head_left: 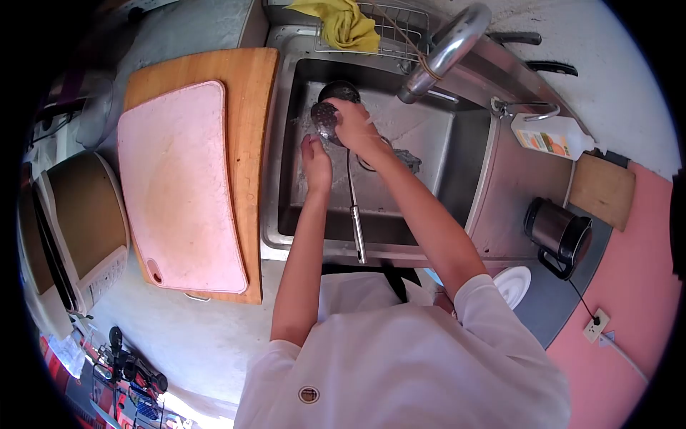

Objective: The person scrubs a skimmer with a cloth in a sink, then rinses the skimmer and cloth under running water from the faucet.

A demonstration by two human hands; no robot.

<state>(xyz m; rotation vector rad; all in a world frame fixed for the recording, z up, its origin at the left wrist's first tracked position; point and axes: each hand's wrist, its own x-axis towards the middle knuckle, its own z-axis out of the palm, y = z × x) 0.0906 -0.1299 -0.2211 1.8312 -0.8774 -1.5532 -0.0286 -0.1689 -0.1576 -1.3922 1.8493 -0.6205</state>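
In the sink (400,189), a dark, round, perforated skimmer head (326,120) is in the grasp of my right hand (355,129). My left hand (316,166) is just below it, fingers pointing up and slightly curled; contact with the skimmer's edge is unclear. A thin handle with a silver grip (358,234) runs from beneath the right hand and over the sink's front rim; where it joins is hidden. Behind my right hand shows another dark round piece (339,91). Beside the right wrist lies a greyish, crumpled-looking item (408,160), partly covered by my forearm.
A chrome faucet (449,51) arches over the back of the sink, near a wire rack (400,32) with a yellow cloth (343,27). Left is a pink cutting board (179,186) on a wooden board (251,214). Rightward are a bottle (550,137) and an electric kettle (559,232).
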